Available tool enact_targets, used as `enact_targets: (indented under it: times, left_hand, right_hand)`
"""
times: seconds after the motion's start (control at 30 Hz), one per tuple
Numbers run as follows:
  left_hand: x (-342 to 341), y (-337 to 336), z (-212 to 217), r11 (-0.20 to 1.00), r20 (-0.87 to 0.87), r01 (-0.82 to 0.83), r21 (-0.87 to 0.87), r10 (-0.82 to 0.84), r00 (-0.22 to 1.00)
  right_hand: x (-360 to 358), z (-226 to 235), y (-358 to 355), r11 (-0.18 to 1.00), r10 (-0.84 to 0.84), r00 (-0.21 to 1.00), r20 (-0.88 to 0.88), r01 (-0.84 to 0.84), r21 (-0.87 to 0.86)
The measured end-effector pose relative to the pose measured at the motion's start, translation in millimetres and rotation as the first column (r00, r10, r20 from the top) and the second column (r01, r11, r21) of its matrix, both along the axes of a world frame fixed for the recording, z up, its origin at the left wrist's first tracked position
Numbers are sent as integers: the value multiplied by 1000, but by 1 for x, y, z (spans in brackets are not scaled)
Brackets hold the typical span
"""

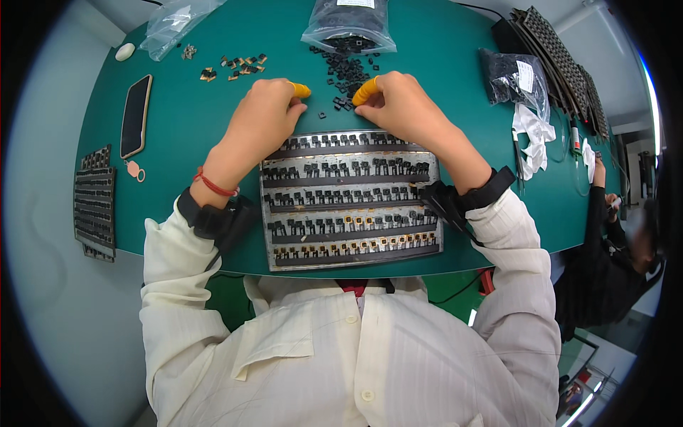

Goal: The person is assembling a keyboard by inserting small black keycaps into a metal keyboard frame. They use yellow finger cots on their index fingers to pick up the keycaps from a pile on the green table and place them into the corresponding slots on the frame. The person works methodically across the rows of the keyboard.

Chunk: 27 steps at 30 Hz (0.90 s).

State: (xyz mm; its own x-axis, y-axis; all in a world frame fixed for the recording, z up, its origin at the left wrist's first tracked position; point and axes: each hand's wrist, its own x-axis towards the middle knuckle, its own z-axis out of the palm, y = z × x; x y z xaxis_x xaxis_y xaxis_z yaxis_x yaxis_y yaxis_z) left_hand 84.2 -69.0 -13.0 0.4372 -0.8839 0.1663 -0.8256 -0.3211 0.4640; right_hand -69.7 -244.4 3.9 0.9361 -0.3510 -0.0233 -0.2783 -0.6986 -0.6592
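Beyond the metal tray (286,215), the right hand (400,99) is resting at unracked black square parts (345,70), the left hand (272,103) hovering nearby, thumbs close to fingers (whether pinching anything, cannot tell); the tray's far rows are bearing black, its nearest showing gold squares (356,246).

Bright, even, cool light is filling the frame; a white strip (652,107) is glaring at the right edge, and a plastic bag (347,30) is shining at top centre; shadows are falling soft; fisheye distortion is bending the green table (192,114), black is swallowing the corners, and the co-worker (601,277) at far right is looking blurred
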Motion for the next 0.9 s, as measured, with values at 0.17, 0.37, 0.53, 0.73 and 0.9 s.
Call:
enact_targets:
  times: [0.17, 0.37, 0.53, 0.73, 0.9]
  left_hand:
    - [-8, 0, 11, 997, -174, 83, 5, -81, 981]
    - [-14, -14, 14, 993, -159, 109, 51, -100, 982]
    - [-18, -23, 19, 987, -81, 116, 112, -107, 991]
    - [-21, -15, 18, 989, -34, 123, 82, -121, 992]
    - [-62, 25, 30, 965, -126, 260, 45, -252, 959]
  right_hand:
    - [-13, 12, 6, 999, 38, 999, -31, -39, -30]
    - [-17, 7, -8, 1000, -5, 1000, -1, 5, -11]
    - [-8, 2, -1, 999, 29, 999, 14, -28, -47]
    - [2, 4, 8, 990, 29, 999, -35, -33, -136]
    - [0, -3, 0, 995, 32, 999, -24, -34, -95]
